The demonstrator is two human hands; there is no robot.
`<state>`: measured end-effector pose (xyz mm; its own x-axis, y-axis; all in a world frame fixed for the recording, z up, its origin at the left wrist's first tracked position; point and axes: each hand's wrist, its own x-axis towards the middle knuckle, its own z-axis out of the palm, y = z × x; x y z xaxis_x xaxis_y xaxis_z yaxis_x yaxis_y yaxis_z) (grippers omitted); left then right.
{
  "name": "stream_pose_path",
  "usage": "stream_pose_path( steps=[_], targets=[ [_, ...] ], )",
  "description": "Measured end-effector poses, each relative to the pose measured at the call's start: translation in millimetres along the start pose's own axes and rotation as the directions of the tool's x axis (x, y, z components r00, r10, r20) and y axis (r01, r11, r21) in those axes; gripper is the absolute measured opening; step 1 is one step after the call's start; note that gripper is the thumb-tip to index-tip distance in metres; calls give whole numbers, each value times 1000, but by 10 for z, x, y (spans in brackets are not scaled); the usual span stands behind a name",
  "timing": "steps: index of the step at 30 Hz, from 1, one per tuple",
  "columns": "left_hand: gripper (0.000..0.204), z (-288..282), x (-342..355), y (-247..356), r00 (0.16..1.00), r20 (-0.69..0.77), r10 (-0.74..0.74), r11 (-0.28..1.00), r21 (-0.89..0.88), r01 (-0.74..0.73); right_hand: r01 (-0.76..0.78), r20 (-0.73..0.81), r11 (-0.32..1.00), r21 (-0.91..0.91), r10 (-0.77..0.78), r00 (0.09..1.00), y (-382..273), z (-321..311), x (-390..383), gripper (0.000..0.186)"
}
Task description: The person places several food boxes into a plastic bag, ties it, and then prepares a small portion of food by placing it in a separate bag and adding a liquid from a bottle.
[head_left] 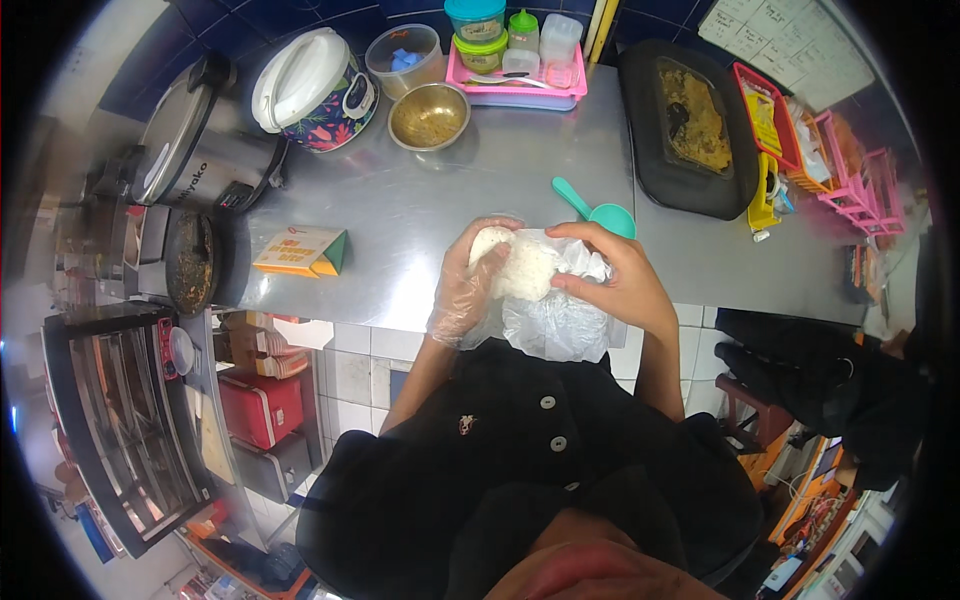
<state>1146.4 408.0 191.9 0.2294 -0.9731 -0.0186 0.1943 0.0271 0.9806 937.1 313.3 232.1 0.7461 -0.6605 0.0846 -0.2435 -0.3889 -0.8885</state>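
A flattened lump of white rice (522,272) is held between my hands, above the front edge of the steel counter. My left hand (466,288), in a clear plastic glove, curls closed round the rice's left side. My bare right hand (625,285) pinches a crumpled, whitish plastic bag (560,328) that lies against the rice's right side and hangs below it. Just beyond my right hand, a teal rice scoop (611,218) rests on the counter. The part of the rice against the bag is hidden.
Along the back stand a rice cooker (205,160), a white-lidded floral pot (318,95), a metal bowl (429,117) and a pink tray (515,92) of containers. A black tray (690,130) of brownish food sits at right. A small carton (301,250) lies at left.
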Motion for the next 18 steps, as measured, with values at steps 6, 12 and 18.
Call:
stream_pose_path(
  steps=[6, 12, 18],
  targets=[
    [26, 74, -57, 96, 994, -46, 104, 995, 5, -104, -15, -79, 956, 294, 40, 996, -4, 106, -36, 47],
    [29, 78, -59, 139, 985, -71, 160, 987, 34, -158, -13, -115, 914, 406, 65, 991, 29, 146, -24, 45],
    [35, 91, -68, 153, 983, -68, 172, 973, 167, -159, -36, -120, 911, 411, 93, 988, 21, 162, -42, 44]
  ],
)
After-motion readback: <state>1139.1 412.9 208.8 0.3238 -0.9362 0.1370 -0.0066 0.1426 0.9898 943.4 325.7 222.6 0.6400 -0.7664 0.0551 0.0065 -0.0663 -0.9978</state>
